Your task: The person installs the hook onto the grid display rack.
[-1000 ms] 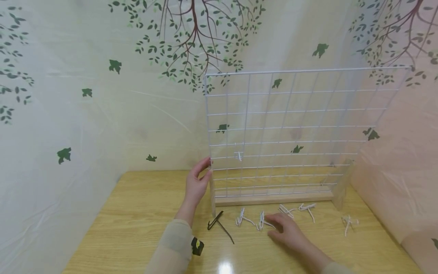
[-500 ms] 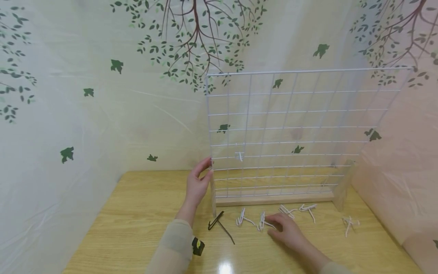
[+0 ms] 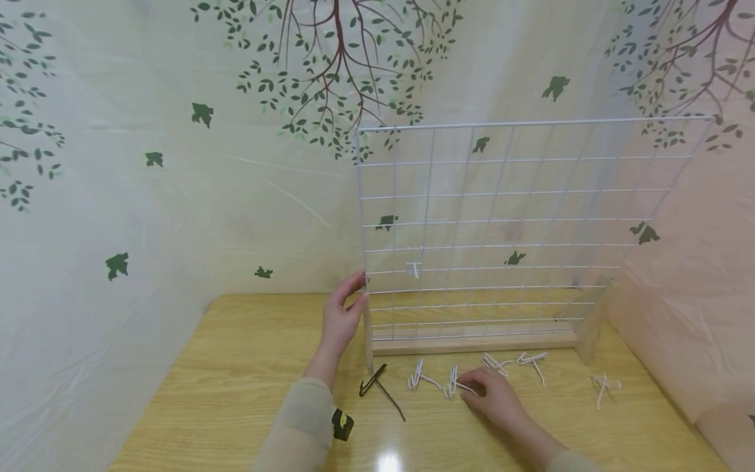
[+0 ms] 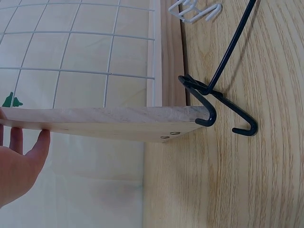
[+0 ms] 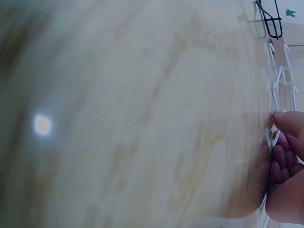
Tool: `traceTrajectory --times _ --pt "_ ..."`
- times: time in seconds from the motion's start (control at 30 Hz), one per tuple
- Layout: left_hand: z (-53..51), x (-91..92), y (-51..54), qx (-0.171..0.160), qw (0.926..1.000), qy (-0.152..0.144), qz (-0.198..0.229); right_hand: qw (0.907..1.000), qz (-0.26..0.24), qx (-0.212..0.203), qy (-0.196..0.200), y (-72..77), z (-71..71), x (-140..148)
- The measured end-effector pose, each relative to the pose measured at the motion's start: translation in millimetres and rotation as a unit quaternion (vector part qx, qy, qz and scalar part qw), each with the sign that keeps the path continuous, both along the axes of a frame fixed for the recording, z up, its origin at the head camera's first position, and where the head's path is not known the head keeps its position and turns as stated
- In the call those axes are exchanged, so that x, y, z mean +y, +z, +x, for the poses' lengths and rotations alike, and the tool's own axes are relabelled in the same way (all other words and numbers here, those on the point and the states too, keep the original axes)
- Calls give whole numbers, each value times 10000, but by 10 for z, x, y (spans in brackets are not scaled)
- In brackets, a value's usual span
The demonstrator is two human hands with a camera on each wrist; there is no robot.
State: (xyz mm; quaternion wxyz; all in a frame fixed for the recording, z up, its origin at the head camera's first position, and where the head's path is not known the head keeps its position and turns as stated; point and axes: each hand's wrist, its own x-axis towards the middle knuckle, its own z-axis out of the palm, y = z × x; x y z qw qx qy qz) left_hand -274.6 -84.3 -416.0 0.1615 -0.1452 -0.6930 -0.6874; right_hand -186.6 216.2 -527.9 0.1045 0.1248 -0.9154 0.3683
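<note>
The left hand point(image 3: 341, 320) holds the left wooden side point(image 4: 104, 115) of a white wire grid rack point(image 3: 472, 344); in the left wrist view, the fingertips of this hand point(image 4: 19, 164) rest against the board. On the table, the right hand point(image 3: 498, 401) pinches the arm of a white wire hook point(image 3: 452, 381) between thumb and forefinger. The right wrist view has this hand point(image 5: 287, 166) low at the tabletop, its other fingers curled. Another white hook point(image 3: 415, 269) hangs on the grid, towards its lower left.
A black hook point(image 3: 373, 381) lies by the rack's left foot. Beside the held hook is a white one point(image 3: 416, 375); more lie to the right, one point(image 3: 494, 364) near the base and one point(image 3: 603, 387) at the far right. A patterned cloth hangs behind.
The right thumb and forefinger have closed together on the end of the white hook. The left hand stays at the rack's side.
</note>
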Motion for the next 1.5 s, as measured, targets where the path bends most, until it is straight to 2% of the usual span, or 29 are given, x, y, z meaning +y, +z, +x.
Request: traceTrajectory --times 0.23,0.47,0.7,0.83,1.07,1.13,1.33,1.5 --pt "-11 2 -20 26 10000 32 -12 9995 -97 -220 -192 18 10 -29" --pt "221 39 243 -96 9999 -16 34 9991 -163 -264 -281 0 21 -40" --pt "240 38 257 -93 10000 -24 21 9990 -91 -276 -332 1 21 -51" --pt "230 34 248 -92 10000 -31 9 9993 -26 -178 -337 5 26 -54" --pt "44 27 25 18 10000 46 68 9992 -57 -185 -352 -13 18 -50" --pt "31 23 -2 48 9999 53 77 9991 -63 -216 -364 -15 18 -46" --pt "27 16 -17 17 10000 32 78 9976 -191 -434 -500 -2 31 -32" --pt "35 16 18 -115 9999 23 84 9952 -345 -608 -680 32 38 -25"
